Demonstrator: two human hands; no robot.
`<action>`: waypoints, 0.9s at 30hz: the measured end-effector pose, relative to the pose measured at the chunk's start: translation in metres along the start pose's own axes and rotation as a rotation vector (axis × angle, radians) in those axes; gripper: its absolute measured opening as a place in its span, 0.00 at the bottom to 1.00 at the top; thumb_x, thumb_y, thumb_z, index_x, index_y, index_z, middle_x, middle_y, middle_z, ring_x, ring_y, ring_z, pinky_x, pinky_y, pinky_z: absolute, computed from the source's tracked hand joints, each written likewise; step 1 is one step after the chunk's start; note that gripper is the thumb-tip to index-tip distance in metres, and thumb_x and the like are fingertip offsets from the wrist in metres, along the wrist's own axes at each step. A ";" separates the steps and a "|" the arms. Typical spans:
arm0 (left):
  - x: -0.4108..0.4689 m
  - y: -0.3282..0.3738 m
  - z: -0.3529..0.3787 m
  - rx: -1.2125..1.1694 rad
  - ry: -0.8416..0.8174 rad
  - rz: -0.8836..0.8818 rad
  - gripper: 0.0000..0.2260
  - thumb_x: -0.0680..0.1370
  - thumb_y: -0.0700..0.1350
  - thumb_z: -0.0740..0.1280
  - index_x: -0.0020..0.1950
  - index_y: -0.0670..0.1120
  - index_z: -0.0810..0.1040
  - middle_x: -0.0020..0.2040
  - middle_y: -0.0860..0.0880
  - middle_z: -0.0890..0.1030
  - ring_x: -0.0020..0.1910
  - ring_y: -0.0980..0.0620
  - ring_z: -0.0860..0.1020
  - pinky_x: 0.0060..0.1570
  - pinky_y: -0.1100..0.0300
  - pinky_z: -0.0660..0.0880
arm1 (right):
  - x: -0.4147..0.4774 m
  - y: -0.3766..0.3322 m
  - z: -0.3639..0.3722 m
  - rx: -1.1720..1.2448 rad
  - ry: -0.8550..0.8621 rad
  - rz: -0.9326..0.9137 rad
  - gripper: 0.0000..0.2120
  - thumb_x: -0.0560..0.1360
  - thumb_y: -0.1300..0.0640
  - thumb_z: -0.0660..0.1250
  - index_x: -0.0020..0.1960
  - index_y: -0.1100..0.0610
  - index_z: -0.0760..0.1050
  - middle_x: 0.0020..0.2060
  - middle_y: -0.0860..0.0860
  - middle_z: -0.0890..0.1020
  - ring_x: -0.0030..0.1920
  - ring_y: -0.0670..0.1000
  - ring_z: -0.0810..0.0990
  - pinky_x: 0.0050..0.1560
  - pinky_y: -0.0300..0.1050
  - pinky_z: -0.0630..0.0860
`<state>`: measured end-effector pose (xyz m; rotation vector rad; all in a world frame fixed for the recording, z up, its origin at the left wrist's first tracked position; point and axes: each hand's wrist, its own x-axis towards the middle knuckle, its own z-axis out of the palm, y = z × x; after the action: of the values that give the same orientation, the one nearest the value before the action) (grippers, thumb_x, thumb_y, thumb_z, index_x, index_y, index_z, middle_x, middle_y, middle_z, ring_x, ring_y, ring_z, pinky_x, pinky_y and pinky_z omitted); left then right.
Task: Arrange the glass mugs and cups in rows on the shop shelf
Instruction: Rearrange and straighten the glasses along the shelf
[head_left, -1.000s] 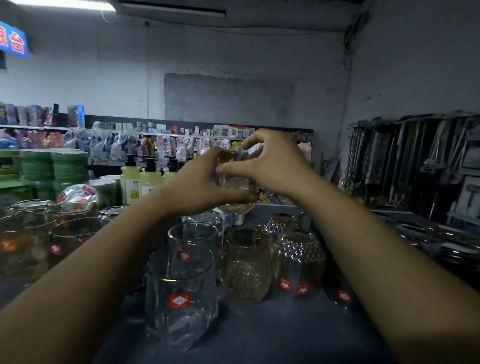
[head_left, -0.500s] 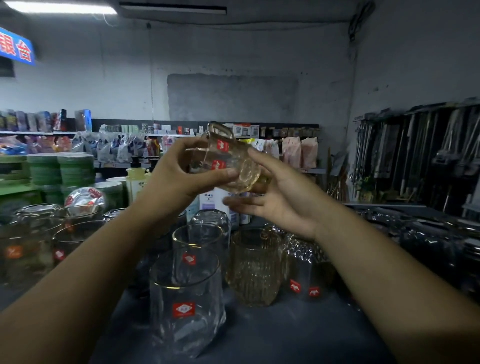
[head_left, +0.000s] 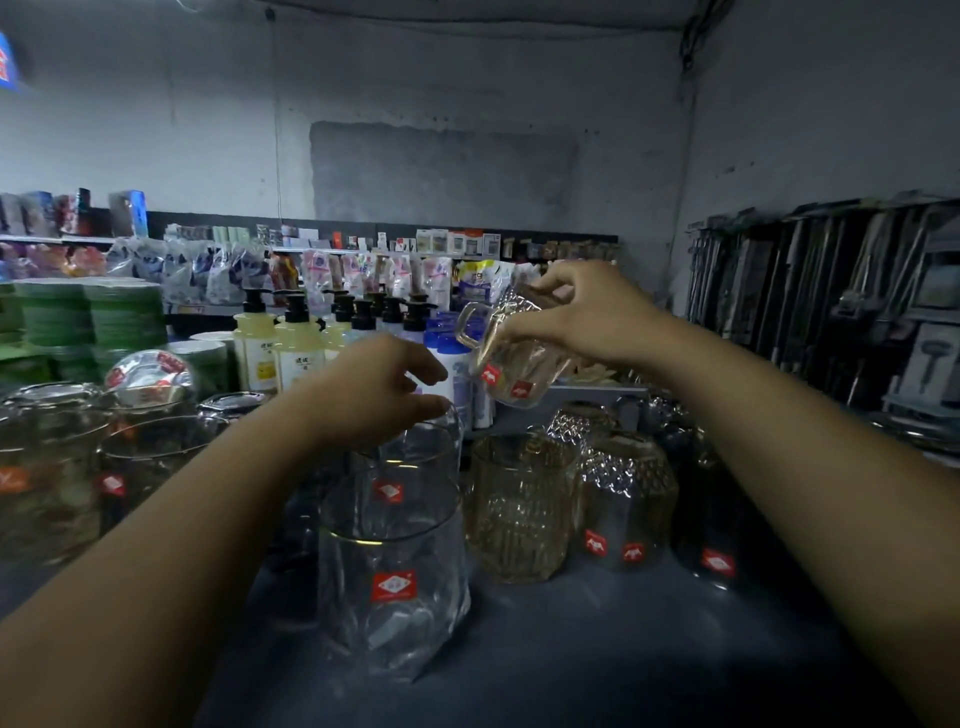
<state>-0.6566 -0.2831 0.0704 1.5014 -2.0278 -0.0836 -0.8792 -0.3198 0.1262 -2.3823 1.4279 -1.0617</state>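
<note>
A clear mug (head_left: 511, 358) carries two red-and-white labels. On the dark blue-grey shelf (head_left: 597, 665) stand an amber ribbed cup (head_left: 519, 512), a clear diamond-cut glass (head_left: 631, 499) with two red labels, and a clear tumbler (head_left: 392, 587) with a thin gold rim and one red diamond label. Behind, pale yellow bottles (head_left: 296, 353) wear black pumps beside stacks of green plates (head_left: 122, 317).

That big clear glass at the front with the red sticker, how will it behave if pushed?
Probably fragile: the clear glass looks thin-walled. Likely slick, being smooth and glossy. The ribbed amber glass stands close beside it, so a sideways push might clink them together.
</note>
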 end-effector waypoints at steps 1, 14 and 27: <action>0.001 -0.001 0.001 0.033 -0.015 0.011 0.16 0.79 0.49 0.71 0.65 0.46 0.80 0.62 0.48 0.82 0.49 0.61 0.80 0.46 0.68 0.74 | 0.008 0.001 0.002 -0.062 -0.029 0.002 0.31 0.63 0.35 0.77 0.57 0.54 0.80 0.51 0.51 0.82 0.48 0.50 0.82 0.52 0.54 0.82; 0.007 -0.008 0.005 0.139 -0.017 0.113 0.09 0.81 0.46 0.67 0.57 0.46 0.86 0.52 0.51 0.86 0.36 0.66 0.78 0.31 0.76 0.68 | 0.037 0.005 0.044 -0.258 -0.505 0.087 0.16 0.69 0.47 0.79 0.41 0.59 0.79 0.32 0.50 0.78 0.31 0.49 0.75 0.28 0.40 0.71; 0.006 -0.008 0.005 0.137 -0.019 0.123 0.10 0.81 0.46 0.68 0.57 0.46 0.86 0.52 0.51 0.87 0.35 0.68 0.76 0.33 0.80 0.68 | 0.027 0.011 0.049 -0.446 -0.578 -0.038 0.26 0.71 0.37 0.74 0.56 0.58 0.82 0.51 0.53 0.83 0.52 0.53 0.81 0.52 0.49 0.79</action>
<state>-0.6535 -0.2926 0.0654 1.4579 -2.1744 0.0932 -0.8478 -0.3579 0.0983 -2.6869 1.4954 -0.0116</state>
